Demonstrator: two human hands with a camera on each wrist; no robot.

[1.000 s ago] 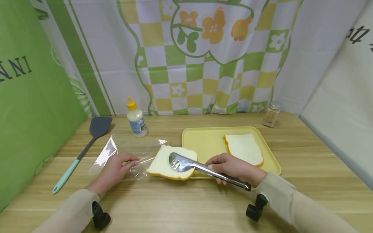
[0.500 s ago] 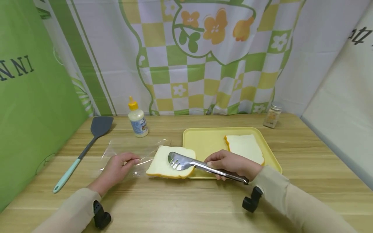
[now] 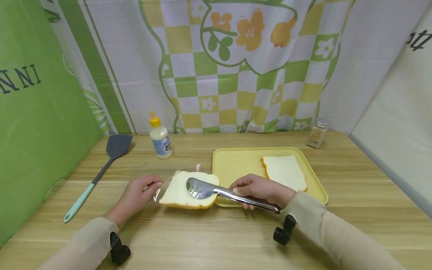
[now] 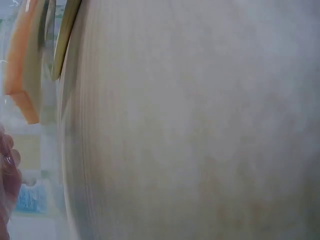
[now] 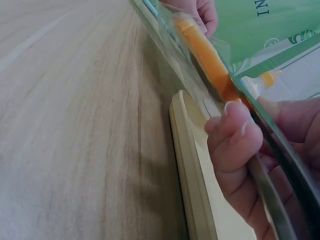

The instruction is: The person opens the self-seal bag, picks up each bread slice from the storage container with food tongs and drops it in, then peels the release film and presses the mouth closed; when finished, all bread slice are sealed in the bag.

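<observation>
My right hand (image 3: 260, 190) grips metal tongs (image 3: 224, 192), which clamp a white bread slice (image 3: 173, 189) with a brown crust. The slice is held above the table, left of the yellow tray (image 3: 233, 159) and overlapping its left edge in the head view. Thumb and fingers of my left hand (image 3: 136, 195) pinch a clear plastic bag (image 3: 157, 194) at the slice's left side. In the right wrist view the clear plastic (image 5: 165, 25) lies around the orange-brown crust (image 5: 207, 55); how far it covers the slice is hard to tell.
A second bread slice (image 3: 285, 172) lies on the right part of the tray. Behind stand a squeeze bottle (image 3: 161, 140) with a yellow cap and a small glass jar (image 3: 316, 135). A spatula (image 3: 101, 172) lies at the left. Patterned cloth (image 3: 229, 86) hangs behind the table.
My right hand has moved left with the tongs and bread slice, bringing it closer to my left hand. The plastic bag, earlier spread out to the left, now sits about the slice.
</observation>
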